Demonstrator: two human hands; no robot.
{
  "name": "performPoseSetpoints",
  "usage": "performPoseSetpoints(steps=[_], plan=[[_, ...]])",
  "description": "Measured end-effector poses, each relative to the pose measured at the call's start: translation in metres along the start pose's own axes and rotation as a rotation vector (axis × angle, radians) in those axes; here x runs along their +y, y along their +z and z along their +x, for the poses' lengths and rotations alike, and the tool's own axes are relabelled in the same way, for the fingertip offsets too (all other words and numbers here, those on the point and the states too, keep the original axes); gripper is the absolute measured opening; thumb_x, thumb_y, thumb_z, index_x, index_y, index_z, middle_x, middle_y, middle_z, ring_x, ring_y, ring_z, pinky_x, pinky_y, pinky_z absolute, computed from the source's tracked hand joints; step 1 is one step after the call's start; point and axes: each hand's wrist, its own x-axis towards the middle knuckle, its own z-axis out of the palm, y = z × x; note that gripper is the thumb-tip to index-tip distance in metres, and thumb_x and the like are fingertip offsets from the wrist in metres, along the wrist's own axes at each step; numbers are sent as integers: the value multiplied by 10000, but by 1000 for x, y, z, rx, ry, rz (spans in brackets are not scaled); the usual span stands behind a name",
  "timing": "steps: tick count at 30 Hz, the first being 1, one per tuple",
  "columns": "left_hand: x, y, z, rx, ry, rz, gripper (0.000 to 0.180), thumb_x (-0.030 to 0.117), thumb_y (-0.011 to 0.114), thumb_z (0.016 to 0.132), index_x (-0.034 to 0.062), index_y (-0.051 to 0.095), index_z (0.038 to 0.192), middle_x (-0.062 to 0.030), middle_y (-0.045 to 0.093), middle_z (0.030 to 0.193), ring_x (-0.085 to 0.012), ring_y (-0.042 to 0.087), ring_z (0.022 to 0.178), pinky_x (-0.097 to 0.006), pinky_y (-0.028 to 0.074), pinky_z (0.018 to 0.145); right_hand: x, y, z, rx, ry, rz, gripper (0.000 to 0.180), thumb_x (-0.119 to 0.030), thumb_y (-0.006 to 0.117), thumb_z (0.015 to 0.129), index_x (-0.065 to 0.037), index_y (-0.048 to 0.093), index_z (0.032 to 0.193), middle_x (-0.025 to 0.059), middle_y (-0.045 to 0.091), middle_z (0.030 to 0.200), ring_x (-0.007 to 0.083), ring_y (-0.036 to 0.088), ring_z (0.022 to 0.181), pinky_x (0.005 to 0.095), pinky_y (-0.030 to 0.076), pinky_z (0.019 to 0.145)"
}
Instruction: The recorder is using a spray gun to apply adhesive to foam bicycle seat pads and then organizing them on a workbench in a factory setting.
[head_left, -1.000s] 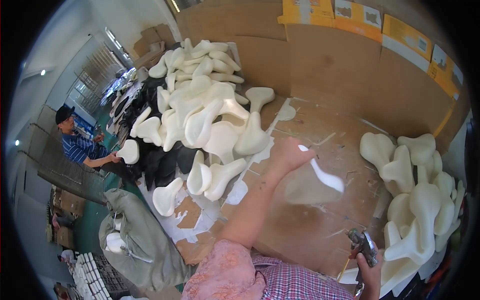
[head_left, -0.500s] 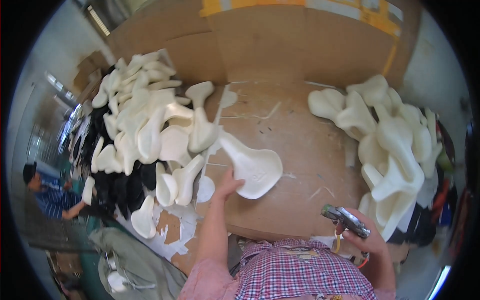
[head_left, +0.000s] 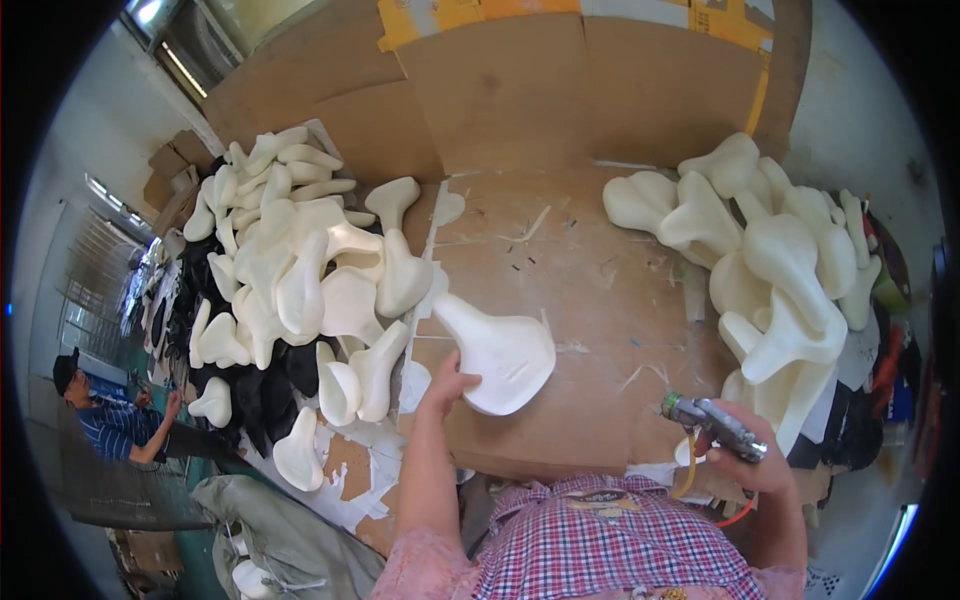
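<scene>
From the head view, the left hand [head_left: 447, 380] is on the near edge of a white foam saddle shape [head_left: 497, 350], with the fingers closed on its rim. The shape lies flat in the middle of the brown surface [head_left: 600, 290], its thin nose pointing up and left.

The right hand [head_left: 745, 455] is wrapped tight around a metal spray gun [head_left: 712, 422] with a thin hose hanging under it. It is held low, near the right edge of the surface, apart from the foam shape.

The foam shape looks light and a bit squishy, not slippery. It looks big and floppy for one hand, so a hold on the wide round end, or near the thin neck, seems best. A hard pinch could dent it.

A big pile of the same white shapes [head_left: 290, 270] sits on the left, over some black ones. Another pile [head_left: 770, 260] sits on the right. A person in a striped shirt [head_left: 115, 425] is far off at the left.
</scene>
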Motion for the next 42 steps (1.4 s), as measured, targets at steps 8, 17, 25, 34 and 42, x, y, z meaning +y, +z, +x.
performPoseSetpoints(steps=[8, 17, 25, 34, 42], plan=[[-28, -150, -27, 501, 450, -1069, 475, 198, 669, 816, 51, 508, 1239, -129, 591, 1174, -287, 605, 1013, -449, 522, 865, 37, -3, 25, 29, 135, -18, 513, -127, 692, 839, -51, 488, 1304, 56, 637, 967, 129, 603, 896, 289, 493, 804], [89, 79, 184, 542, 598, 365, 855, 111, 770, 669, 64, 353, 1413, -133, 491, 1297, -276, 486, 1153, -369, 413, 969, 52, -30, 46, 142, 222, -9, 511, -219, 704, 848, -53, 497, 1285, 57, 627, 945, 139, 596, 874, 296, 485, 790], [150, 281, 286, 321, 1087, 1224, 810, 225, 747, 646, 191, 414, 1384, -166, 364, 1440, -432, 271, 1348, -605, 205, 1083, 76, -43, 60, 265, 331, 14, 538, -239, 708, 838, -40, 492, 1288, 68, 638, 946, 150, 604, 871, 294, 489, 774], [188, 235, 270, 50, 923, 947, 618, 273, 694, 679, 115, 531, 1254, -148, 556, 1239, -380, 457, 1219, -500, 354, 1012, 88, -46, 92, 190, 373, 60, 561, -190, 719, 805, -17, 490, 1287, 78, 644, 951, 142, 617, 879, 292, 498, 791], [103, 56, 161, -99, 327, 346, 611, 233, 641, 754, 33, 477, 1307, -131, 589, 1190, -222, 581, 1050, -353, 458, 918, 58, -11, 98, -11, 214, 38, 662, -317, 714, 786, 16, 471, 1304, 97, 633, 912, 171, 628, 804, 315, 521, 745]])
